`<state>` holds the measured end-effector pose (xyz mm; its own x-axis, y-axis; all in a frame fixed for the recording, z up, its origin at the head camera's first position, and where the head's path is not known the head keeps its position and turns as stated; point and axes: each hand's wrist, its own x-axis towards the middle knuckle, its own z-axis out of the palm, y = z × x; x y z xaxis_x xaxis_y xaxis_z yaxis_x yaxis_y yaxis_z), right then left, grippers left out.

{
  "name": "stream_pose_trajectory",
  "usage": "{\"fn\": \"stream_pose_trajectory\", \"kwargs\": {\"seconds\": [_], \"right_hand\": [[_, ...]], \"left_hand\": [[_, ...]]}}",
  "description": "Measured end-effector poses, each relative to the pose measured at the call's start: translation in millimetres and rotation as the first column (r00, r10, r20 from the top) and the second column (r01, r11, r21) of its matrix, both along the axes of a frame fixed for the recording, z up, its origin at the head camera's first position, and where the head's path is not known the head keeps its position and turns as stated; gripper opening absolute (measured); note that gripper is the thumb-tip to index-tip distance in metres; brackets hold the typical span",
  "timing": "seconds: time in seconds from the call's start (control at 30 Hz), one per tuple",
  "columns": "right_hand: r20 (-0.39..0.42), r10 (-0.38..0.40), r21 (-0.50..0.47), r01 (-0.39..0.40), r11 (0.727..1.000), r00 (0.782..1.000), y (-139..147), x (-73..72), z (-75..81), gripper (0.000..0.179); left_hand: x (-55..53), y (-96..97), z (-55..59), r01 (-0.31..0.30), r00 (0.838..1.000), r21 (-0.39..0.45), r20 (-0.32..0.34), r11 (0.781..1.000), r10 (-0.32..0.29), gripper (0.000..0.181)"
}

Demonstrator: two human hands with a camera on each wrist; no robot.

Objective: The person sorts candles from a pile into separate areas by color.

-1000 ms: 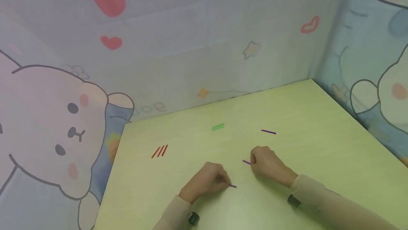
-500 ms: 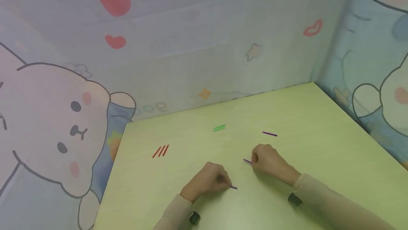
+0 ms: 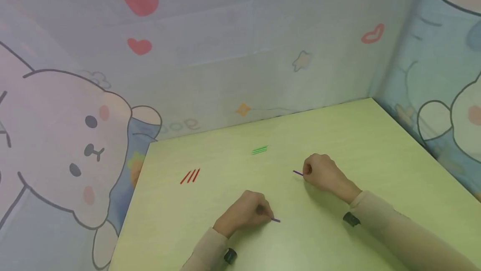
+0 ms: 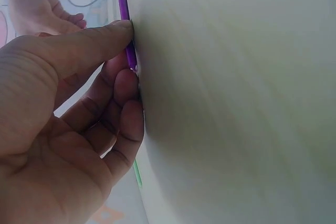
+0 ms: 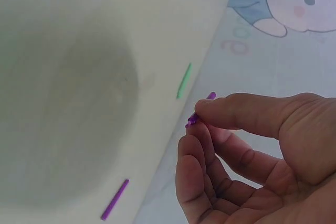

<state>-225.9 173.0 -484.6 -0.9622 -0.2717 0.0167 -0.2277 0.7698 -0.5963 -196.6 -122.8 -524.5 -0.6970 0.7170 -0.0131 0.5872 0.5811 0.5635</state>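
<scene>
My left hand [image 3: 246, 212] pinches a thin purple stick [image 3: 276, 220] between thumb and fingertips, low over the table. In the left wrist view this purple stick [image 4: 124, 6] has a rough lower end. My right hand [image 3: 325, 175], farther forward, pinches another purple stick [image 3: 297, 173]; its lower end looks uneven in the right wrist view, where the purple stick [image 5: 211, 96] pokes out past the thumb. A further purple stick [image 5: 114, 199] lies on the table near the right hand. In the head view the right hand hides it.
Several thin green sticks [image 3: 259, 150] lie side by side toward the back of the pale yellow-green table [image 3: 225, 162]. Three red sticks [image 3: 190, 176] lie in a slanted row on the left. Printed cloth walls [image 3: 225, 54] stand along the table's back and right edges.
My right hand has lifted forward and slightly right with its purple stick, now covering the one lying on the table. The left hand stays in place. The view has shifted slightly.
</scene>
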Motion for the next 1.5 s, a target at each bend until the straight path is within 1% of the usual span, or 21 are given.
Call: {"fn": "stream_pose_trajectory", "kwargs": {"seconds": [0.3,0.5,0.73,0.87,1.0,1.2,1.5], "right_hand": [[-0.027,-0.041,0.006,0.041,0.999,0.999,20,-15.9,18.2,0.011],[-0.004,-0.070,0.005,0.070,0.998,0.998,32,-25.2,22.3,0.009],[-0.001,-0.085,0.012,0.085,0.996,0.996,38,-32.0,22.1,0.010],[-0.021,-0.092,0.024,0.092,0.995,0.996,41,-35.2,21.0,0.010],[-0.037,-0.096,0.034,0.097,0.995,0.995,44,-38.4,20.9,0.011],[-0.016,-0.122,0.033,0.123,0.992,0.992,49,-41.6,22.5,0.009],[0.002,-0.142,0.038,0.142,0.989,0.990,58,-47.5,16.3,0.010]], "left_hand": [[0.2,-0.7,0.9,0.000,1.000,0.012,0.006,1.000,0.000,0.013],[0.3,-2.2,-1.1,-0.001,1.000,0.021,0.020,1.000,0.001,0.014],[0.7,-2.9,-2.4,-0.004,1.000,0.031,0.024,1.000,0.004,0.014],[1.1,-2.8,-1.8,-0.008,1.000,0.031,0.023,0.999,0.007,0.014],[1.2,-2.9,-2.7,-0.027,0.999,0.027,0.041,0.999,0.026,0.013],[1.1,-2.9,-4.4,-0.041,0.998,0.022,0.057,0.999,0.039,0.013],[0.9,-3.3,-2.9,-0.021,0.999,0.049,0.037,0.999,0.019,0.015]]}}
